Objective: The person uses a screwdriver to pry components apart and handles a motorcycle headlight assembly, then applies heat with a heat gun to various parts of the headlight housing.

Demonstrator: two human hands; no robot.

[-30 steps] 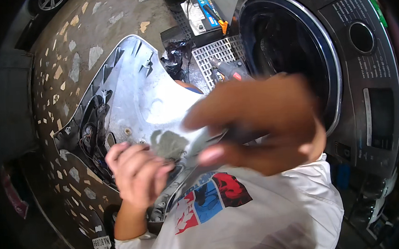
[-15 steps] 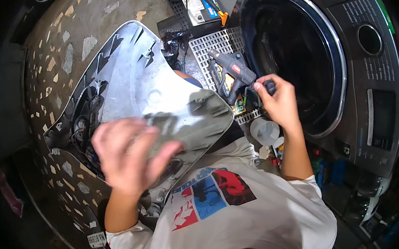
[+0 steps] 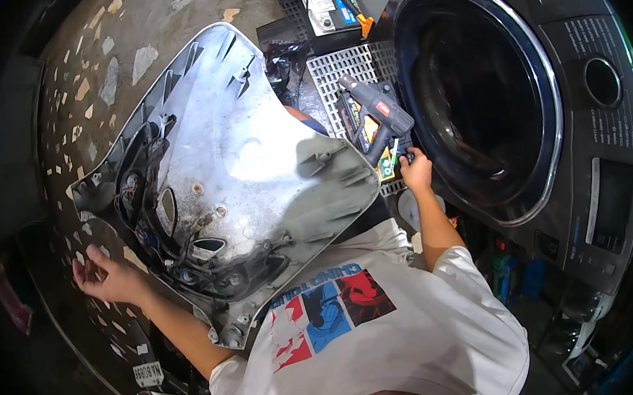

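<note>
Right hand (image 3: 416, 170) has reached out from over the panel and now closes its fingers around the grip of a black glue gun (image 3: 378, 118), which lies on a white plastic grid tray (image 3: 337, 71) beside the round door of a front-loading washing machine (image 3: 486, 97). A second ago this hand was up near my view; half a second ago it was just arriving at the tool. I judge the gun is about to be lifted.

Left hand (image 3: 109, 274) has dropped away from the large grey plastic body panel (image 3: 256, 172) and rests open, fingers spread, on the speckled floor (image 3: 88, 81), holding nothing. The panel lies across my lap, hollow inner side up, dark wiring (image 3: 149, 224) along its left edge.

Room is tight on the right: the washer door rim sits just beside the gun, and the panel's right corner is near the wrist. Open floor lies to the left.
</note>
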